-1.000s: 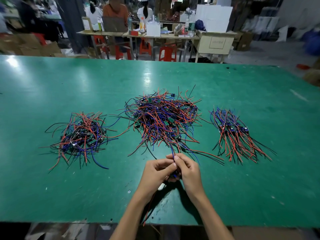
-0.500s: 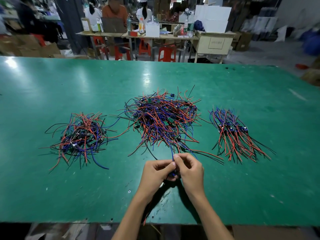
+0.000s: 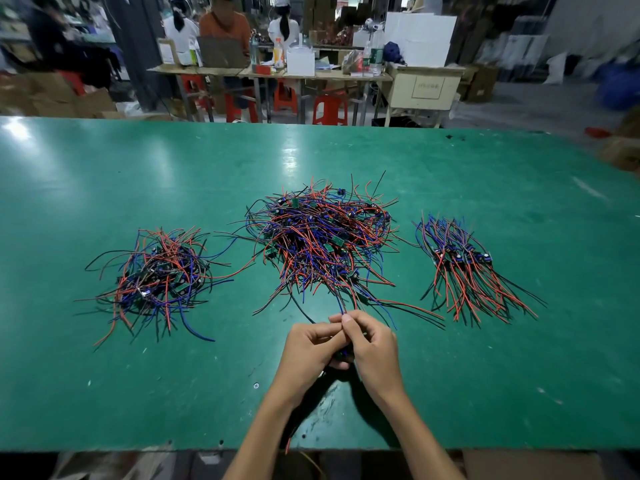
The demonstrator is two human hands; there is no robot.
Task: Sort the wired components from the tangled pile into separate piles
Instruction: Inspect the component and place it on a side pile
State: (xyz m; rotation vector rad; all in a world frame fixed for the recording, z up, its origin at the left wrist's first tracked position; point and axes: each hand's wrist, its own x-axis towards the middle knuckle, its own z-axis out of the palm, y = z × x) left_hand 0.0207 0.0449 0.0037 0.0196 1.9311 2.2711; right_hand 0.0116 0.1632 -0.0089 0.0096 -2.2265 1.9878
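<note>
A big tangled pile (image 3: 322,237) of small circuit boards with red, blue and black wires lies in the middle of the green table (image 3: 104,174). A looser pile (image 3: 156,278) sits to its left, and a tidier pile (image 3: 464,265) with wires fanned toward me lies to its right. Just in front of the tangle, my left hand (image 3: 310,348) and my right hand (image 3: 372,344) meet and together pinch one wired component (image 3: 343,355). Its blue and red wires rise from my fingertips toward the tangle. The component itself is mostly hidden between my fingers.
The table's near edge (image 3: 173,446) runs just below my forearms. Behind the far edge stand workbenches (image 3: 270,74), red stools (image 3: 329,109) and several seated people (image 3: 225,26). A small screw (image 3: 256,385) lies on the table left of my wrists.
My hands stay in the same spot in front of the tangle. The fingers have shifted slightly on the component's wires. The three piles look unchanged.
</note>
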